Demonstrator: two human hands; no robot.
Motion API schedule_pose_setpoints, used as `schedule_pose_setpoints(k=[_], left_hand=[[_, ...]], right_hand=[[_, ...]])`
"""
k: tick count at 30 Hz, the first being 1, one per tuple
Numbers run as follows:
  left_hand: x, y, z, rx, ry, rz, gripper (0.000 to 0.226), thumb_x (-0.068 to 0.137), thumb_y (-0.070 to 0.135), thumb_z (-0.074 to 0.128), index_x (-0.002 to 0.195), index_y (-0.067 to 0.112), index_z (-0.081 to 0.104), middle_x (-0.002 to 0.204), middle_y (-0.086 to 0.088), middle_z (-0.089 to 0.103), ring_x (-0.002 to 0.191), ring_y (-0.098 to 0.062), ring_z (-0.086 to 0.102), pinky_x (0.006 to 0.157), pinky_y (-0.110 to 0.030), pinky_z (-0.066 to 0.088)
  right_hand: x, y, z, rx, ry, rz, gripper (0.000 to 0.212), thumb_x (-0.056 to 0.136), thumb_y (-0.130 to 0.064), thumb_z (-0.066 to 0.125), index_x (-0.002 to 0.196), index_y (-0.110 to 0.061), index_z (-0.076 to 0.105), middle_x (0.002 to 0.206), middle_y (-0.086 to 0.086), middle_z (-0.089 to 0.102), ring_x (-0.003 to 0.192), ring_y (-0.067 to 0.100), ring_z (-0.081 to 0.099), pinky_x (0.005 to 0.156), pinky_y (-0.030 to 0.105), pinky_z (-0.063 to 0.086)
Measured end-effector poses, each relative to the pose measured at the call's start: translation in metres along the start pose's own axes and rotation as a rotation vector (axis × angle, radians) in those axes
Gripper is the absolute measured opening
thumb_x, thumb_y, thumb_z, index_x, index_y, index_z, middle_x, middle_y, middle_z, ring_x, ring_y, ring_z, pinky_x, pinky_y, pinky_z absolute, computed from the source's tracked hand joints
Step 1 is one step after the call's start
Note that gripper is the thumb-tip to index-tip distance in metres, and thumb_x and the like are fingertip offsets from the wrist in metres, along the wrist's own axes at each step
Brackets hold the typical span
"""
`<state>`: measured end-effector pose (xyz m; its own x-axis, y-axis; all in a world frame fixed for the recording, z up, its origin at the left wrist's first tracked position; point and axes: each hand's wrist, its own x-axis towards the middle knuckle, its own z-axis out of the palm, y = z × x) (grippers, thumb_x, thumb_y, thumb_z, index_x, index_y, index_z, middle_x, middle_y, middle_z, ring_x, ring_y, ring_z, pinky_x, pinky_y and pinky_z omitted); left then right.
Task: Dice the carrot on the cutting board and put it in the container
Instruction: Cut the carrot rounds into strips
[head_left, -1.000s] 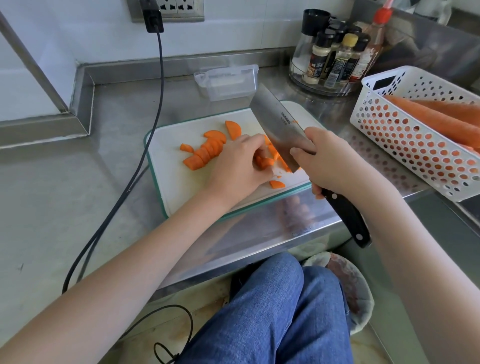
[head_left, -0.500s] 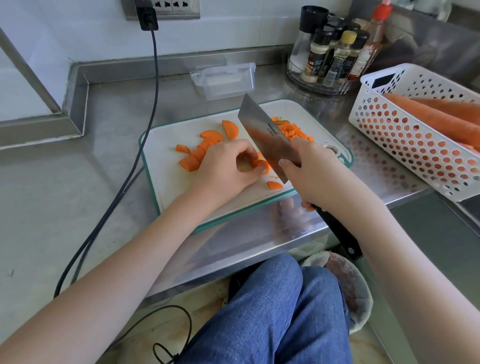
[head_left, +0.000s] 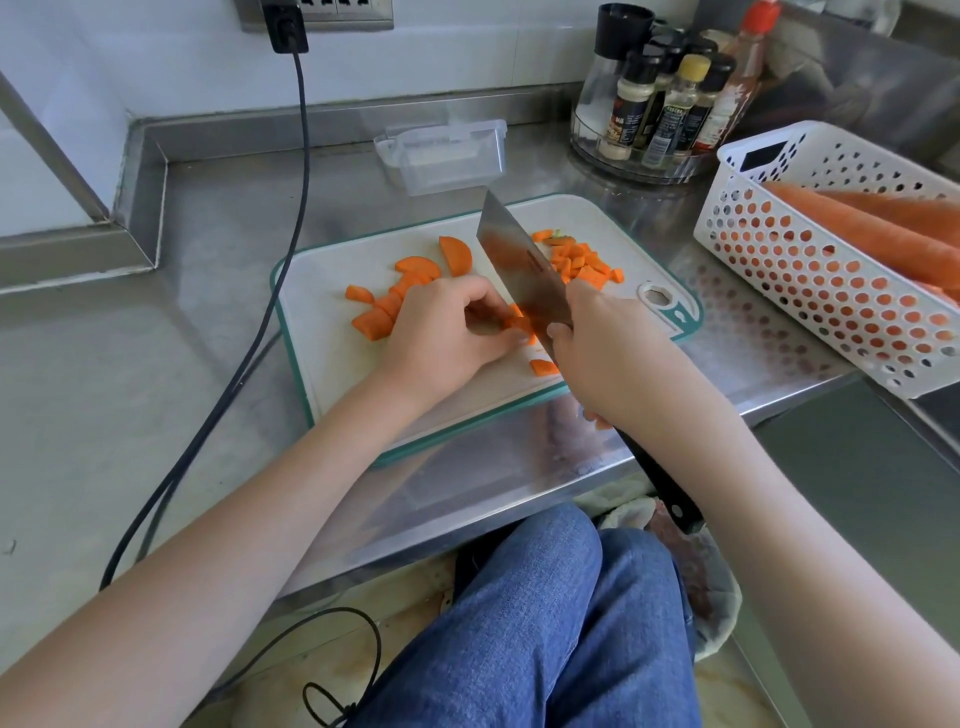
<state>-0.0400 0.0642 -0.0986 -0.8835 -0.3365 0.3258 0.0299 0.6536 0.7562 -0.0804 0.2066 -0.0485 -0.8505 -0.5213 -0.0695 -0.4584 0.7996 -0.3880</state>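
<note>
A white cutting board with a teal rim lies on the steel counter. Half-moon carrot slices sit on its left part, and a pile of diced carrot lies at the far right. My left hand has curled fingers holding carrot pieces down against the blade. My right hand grips the cleaver where blade meets handle, with its edge down on those pieces. A clear plastic container stands behind the board.
A white perforated basket with whole carrots stands at the right. Spice bottles stand in a clear holder at the back. A black cable runs from the wall socket down past the board's left side. The counter edge is close to my knees.
The cleaver has shifted a little to the left along the carrot pieces, and my left hand's fingers have drawn back with it. The diced pile at the right came into view.
</note>
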Motion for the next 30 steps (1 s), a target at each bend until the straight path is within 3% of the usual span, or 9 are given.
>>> schedule_pose_setpoints(k=[2, 4, 6, 8, 11, 15, 20, 26, 30], left_hand=[[0.0, 0.001, -0.001, 0.004, -0.005, -0.011, 0.016, 0.071, 0.02, 0.08, 0.08, 0.01, 0.072, 0.081, 0.004, 0.072, 0.075, -0.004, 0.064, 0.07, -0.013, 0.047], [0.0, 0.001, -0.002, 0.007, -0.009, -0.006, 0.014, 0.071, 0.019, 0.08, 0.078, 0.011, 0.071, 0.081, 0.004, 0.072, 0.075, -0.004, 0.064, 0.07, -0.01, 0.046], [0.0, 0.001, -0.003, 0.014, -0.013, 0.004, 0.013, 0.07, 0.018, 0.08, 0.077, 0.011, 0.071, 0.079, 0.004, 0.071, 0.072, -0.004, 0.063, 0.067, -0.006, 0.043], [-0.001, 0.002, -0.004, 0.022, -0.015, 0.012, 0.013, 0.07, 0.019, 0.079, 0.077, 0.011, 0.071, 0.078, 0.005, 0.071, 0.071, -0.001, 0.062, 0.067, -0.006, 0.041], [-0.003, 0.002, -0.003, 0.021, -0.013, 0.017, 0.015, 0.07, 0.021, 0.08, 0.078, 0.011, 0.07, 0.078, 0.005, 0.071, 0.072, -0.003, 0.062, 0.068, -0.011, 0.045], [-0.003, 0.001, -0.001, 0.01, -0.008, 0.025, 0.016, 0.071, 0.021, 0.079, 0.077, 0.011, 0.069, 0.079, 0.006, 0.071, 0.074, -0.004, 0.063, 0.07, -0.015, 0.048], [-0.003, 0.001, -0.003, 0.0, -0.018, 0.029, 0.018, 0.07, 0.02, 0.079, 0.08, 0.01, 0.068, 0.08, 0.004, 0.07, 0.075, -0.004, 0.062, 0.07, -0.016, 0.048], [-0.004, 0.003, -0.006, 0.018, -0.063, 0.06, 0.017, 0.072, 0.018, 0.076, 0.087, 0.011, 0.07, 0.085, 0.005, 0.07, 0.079, -0.004, 0.062, 0.072, -0.01, 0.045], [-0.004, 0.003, -0.003, 0.06, -0.055, 0.083, 0.015, 0.076, 0.019, 0.073, 0.086, 0.01, 0.069, 0.084, 0.001, 0.069, 0.079, -0.011, 0.062, 0.074, -0.024, 0.046]], right_hand=[[0.002, -0.003, 0.004, -0.024, 0.003, 0.01, 0.008, 0.096, -0.012, 0.041, 0.091, -0.013, 0.035, 0.071, 0.006, 0.042, 0.072, 0.035, 0.058, 0.061, 0.039, 0.048], [0.003, -0.008, 0.007, -0.075, -0.015, 0.044, 0.004, 0.097, -0.011, 0.041, 0.1, -0.012, 0.039, 0.085, 0.012, 0.049, 0.086, 0.037, 0.062, 0.065, 0.038, 0.045], [0.004, -0.012, 0.011, -0.147, -0.006, 0.065, 0.016, 0.1, -0.011, 0.04, 0.115, -0.009, 0.043, 0.105, 0.016, 0.055, 0.1, 0.037, 0.059, 0.067, 0.036, 0.039], [0.003, -0.012, 0.013, -0.162, 0.013, 0.068, 0.019, 0.1, -0.012, 0.041, 0.119, -0.008, 0.043, 0.106, 0.015, 0.056, 0.104, 0.037, 0.056, 0.068, 0.036, 0.037], [0.004, -0.006, 0.008, -0.04, -0.007, 0.046, 0.009, 0.098, -0.019, 0.047, 0.101, -0.012, 0.04, 0.082, 0.008, 0.046, 0.091, 0.038, 0.059, 0.067, 0.039, 0.044], [0.002, -0.003, 0.003, 0.054, 0.006, 0.03, 0.012, 0.099, -0.023, 0.043, 0.093, -0.014, 0.038, 0.087, 0.011, 0.05, 0.079, 0.036, 0.06, 0.071, 0.05, 0.054], [0.0, 0.001, 0.001, 0.097, 0.043, 0.022, 0.012, 0.098, -0.023, 0.041, 0.092, -0.013, 0.04, 0.083, 0.009, 0.049, 0.072, 0.036, 0.058, 0.068, 0.05, 0.055], [0.001, 0.004, -0.004, 0.092, 0.047, 0.029, 0.013, 0.099, -0.023, 0.041, 0.094, -0.012, 0.041, 0.077, 0.01, 0.051, 0.058, 0.031, 0.058, 0.049, 0.044, 0.057], [-0.001, 0.004, -0.006, 0.102, 0.043, 0.045, 0.014, 0.099, -0.024, 0.041, 0.092, -0.011, 0.04, 0.075, 0.009, 0.049, 0.053, 0.03, 0.057, 0.039, 0.041, 0.054]])
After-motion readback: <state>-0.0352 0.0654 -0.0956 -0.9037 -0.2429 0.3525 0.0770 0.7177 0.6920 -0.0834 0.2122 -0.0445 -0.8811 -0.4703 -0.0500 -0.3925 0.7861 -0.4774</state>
